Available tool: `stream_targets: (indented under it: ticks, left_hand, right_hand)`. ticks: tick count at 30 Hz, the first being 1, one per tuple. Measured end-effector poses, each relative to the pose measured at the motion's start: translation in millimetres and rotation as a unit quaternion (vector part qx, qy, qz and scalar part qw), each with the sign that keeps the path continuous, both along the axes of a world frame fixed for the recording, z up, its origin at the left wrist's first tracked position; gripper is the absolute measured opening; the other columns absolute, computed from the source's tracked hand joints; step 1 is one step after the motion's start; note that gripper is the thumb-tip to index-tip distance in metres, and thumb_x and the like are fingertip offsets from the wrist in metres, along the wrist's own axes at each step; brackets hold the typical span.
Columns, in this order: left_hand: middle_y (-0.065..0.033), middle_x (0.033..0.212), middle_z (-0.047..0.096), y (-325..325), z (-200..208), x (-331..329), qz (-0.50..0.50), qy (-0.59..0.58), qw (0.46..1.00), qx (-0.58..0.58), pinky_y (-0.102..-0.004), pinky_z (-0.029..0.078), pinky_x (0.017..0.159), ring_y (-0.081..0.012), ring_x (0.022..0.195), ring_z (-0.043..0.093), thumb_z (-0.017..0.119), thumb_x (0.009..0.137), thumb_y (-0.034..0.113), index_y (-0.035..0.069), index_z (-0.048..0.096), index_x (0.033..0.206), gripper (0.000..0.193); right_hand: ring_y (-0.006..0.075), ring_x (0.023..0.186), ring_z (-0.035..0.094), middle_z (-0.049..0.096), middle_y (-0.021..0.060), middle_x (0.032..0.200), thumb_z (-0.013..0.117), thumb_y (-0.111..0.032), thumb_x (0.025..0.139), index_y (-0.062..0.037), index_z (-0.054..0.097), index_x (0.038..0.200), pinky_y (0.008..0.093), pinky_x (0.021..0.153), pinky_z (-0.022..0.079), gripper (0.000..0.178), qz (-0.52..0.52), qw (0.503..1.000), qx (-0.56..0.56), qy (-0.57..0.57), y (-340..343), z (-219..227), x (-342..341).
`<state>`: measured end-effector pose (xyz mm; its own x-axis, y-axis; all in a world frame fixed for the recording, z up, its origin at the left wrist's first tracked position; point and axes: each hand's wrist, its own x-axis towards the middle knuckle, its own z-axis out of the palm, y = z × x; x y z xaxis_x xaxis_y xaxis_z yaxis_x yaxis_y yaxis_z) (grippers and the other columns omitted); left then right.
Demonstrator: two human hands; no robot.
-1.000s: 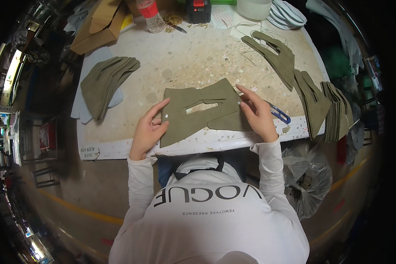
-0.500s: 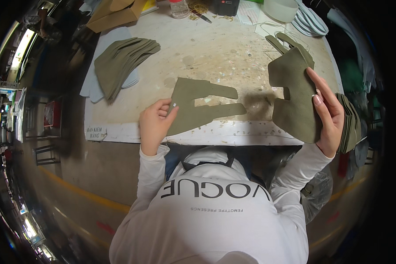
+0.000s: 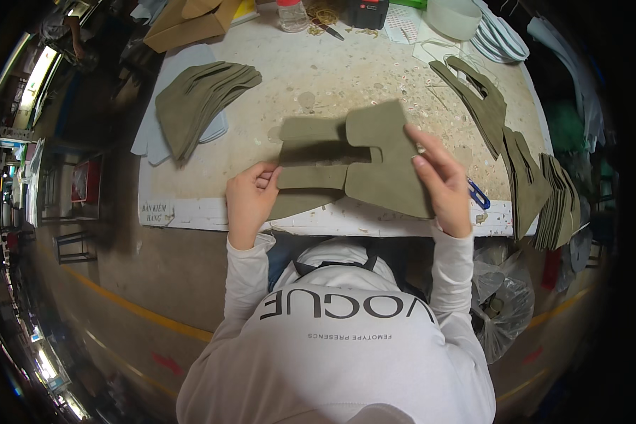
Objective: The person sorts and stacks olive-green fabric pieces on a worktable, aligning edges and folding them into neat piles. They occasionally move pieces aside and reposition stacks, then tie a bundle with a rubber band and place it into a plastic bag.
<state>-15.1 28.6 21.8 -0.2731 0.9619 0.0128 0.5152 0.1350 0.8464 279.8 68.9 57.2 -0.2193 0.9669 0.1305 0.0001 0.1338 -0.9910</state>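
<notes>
Olive fabric panel raised over near side of worktop, notch facing left, two strap-like strips running left from it; whether all one piece, I cannot tell. On my right hand, grip holds panel's right edge between thumb and fingers; on my left hand, grip seems pinched on lower strip's end. Step in hand, I judge: holding panel spread above another olive piece. Next move calls for light pinches, strips untwisted.
</notes>
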Motion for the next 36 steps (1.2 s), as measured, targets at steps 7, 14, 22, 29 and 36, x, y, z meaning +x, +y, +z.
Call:
stream_targets:
  ticks: [7,14,22,29,36]
  left_hand:
    - [-0.0073,0.098,0.067,5,2,-2,-0.084,-0.064,0.994,0.026,-0.0214,0.047,0.058,-0.0080,0.066,0.059,0.062,0.089,0.002,0.001,0.063,0.122,0.033]
    - [-0.0084,0.120,0.061,0,-4,8,-0.122,-0.025,0.990,0.059,-0.0201,0.041,0.055,-0.0086,0.074,0.052,0.060,0.086,-0.002,0.004,0.059,0.131,0.045]
    - [-0.0125,0.124,0.061,-22,5,29,-0.070,-0.035,0.996,0.047,-0.0232,0.047,0.058,-0.0135,0.076,0.057,0.060,0.086,-0.001,0.000,0.058,0.132,0.047]
    - [-0.0139,0.124,0.060,-22,10,32,-0.071,-0.015,0.995,0.064,-0.0239,0.049,0.059,-0.0156,0.077,0.060,0.057,0.087,-0.001,-0.001,0.058,0.131,0.044]
    - [-0.0199,0.125,0.060,-24,-2,25,-0.071,-0.118,0.990,0.023,-0.0283,0.052,0.066,-0.0173,0.083,0.063,0.052,0.088,-0.004,-0.002,0.052,0.137,0.049]
  right_hand:
    - [0.0162,0.108,0.061,0.063,0.0100,0.123,0.053,0.006,0.091,-0.0012,0.062,0.129,0.0254,0.094,0.046,0.039,-0.032,0.993,0.030,-0.109,1,-61,10]
    - [0.0177,0.119,0.056,0.058,0.0090,0.132,0.054,0.003,0.092,-0.0036,0.058,0.135,0.0297,0.100,0.044,0.043,-0.046,0.995,-0.043,-0.076,3,-14,22]
    - [0.0127,0.091,0.061,0.062,0.0122,0.120,0.051,0.010,0.085,-0.0028,0.061,0.131,0.0221,0.076,0.046,0.049,-0.134,0.917,0.186,-0.326,-1,90,48]
    - [0.0480,0.084,0.063,0.054,0.0314,0.106,0.059,0.006,0.074,0.0129,0.049,0.123,0.0503,0.076,0.053,0.051,0.023,0.903,0.215,-0.371,0,20,-63]
    - [0.0484,0.085,0.063,0.052,0.0310,0.115,0.059,0.003,0.078,0.0155,0.048,0.127,0.0479,0.073,0.055,0.052,0.083,0.939,0.139,-0.302,-26,-9,-130]
